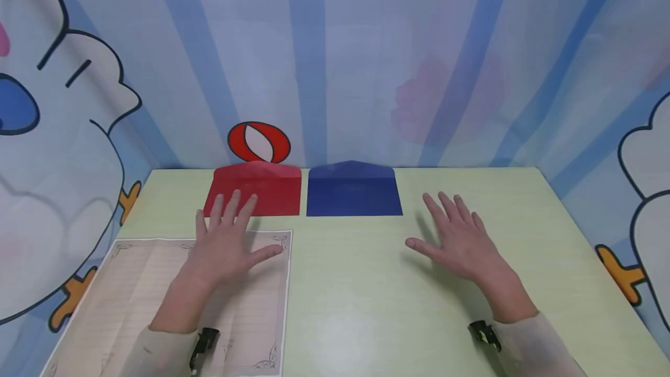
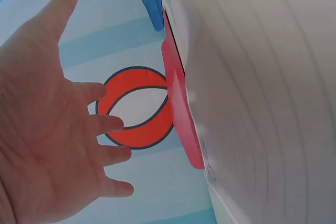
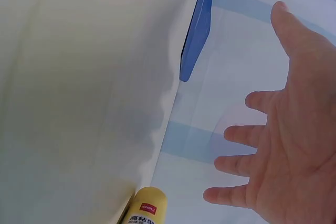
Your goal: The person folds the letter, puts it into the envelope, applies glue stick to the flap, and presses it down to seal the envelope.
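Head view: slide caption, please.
Left hand above the sheet, right hand above the table, red envelope and blue envelope beyond.

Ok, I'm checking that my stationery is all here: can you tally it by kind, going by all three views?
Envelopes: 2 (one red, one blue)
Lined letter paper: 1 sheet visible
Yellow glue stick: 1, seen only in the right wrist view
Total: 4
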`<state>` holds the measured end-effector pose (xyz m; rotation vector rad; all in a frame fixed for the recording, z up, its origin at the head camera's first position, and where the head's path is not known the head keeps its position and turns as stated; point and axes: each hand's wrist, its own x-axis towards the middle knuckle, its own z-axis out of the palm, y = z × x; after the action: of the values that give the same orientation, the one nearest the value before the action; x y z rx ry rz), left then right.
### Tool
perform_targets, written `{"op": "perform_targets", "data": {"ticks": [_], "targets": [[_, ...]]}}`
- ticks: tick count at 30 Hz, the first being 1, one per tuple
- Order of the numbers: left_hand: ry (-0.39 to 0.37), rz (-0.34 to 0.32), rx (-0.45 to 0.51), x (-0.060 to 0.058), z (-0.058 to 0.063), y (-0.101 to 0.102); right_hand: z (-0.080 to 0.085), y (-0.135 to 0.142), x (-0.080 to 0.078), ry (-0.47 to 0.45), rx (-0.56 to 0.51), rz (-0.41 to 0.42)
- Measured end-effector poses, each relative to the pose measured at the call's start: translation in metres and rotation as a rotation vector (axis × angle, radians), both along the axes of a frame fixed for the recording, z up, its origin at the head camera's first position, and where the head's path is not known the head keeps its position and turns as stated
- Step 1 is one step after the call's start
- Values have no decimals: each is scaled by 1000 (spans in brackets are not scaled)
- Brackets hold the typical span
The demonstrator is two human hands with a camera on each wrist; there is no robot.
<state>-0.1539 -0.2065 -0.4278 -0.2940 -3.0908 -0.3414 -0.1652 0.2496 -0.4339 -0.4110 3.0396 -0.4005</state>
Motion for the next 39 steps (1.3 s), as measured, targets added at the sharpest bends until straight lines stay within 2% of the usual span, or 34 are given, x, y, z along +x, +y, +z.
{"op": "perform_targets", "data": {"ticks": [7,21,24,33,39], "targets": [[-47,0,14,-3,4,-13,2,-5,0,-4,-11,18],[-157,44,24,-17,0,-50,-2,-20,1,9,-28,83],[-175,34,26,-20,1,-56,-3,-24,1,21,-35,107],[-247,-2,-35,-29,-2,-62,-7,-35,4,2,-47,154],[-259,-2,-46,-35,-1,-59,-8,-40,7,-15,-75,183]]}}
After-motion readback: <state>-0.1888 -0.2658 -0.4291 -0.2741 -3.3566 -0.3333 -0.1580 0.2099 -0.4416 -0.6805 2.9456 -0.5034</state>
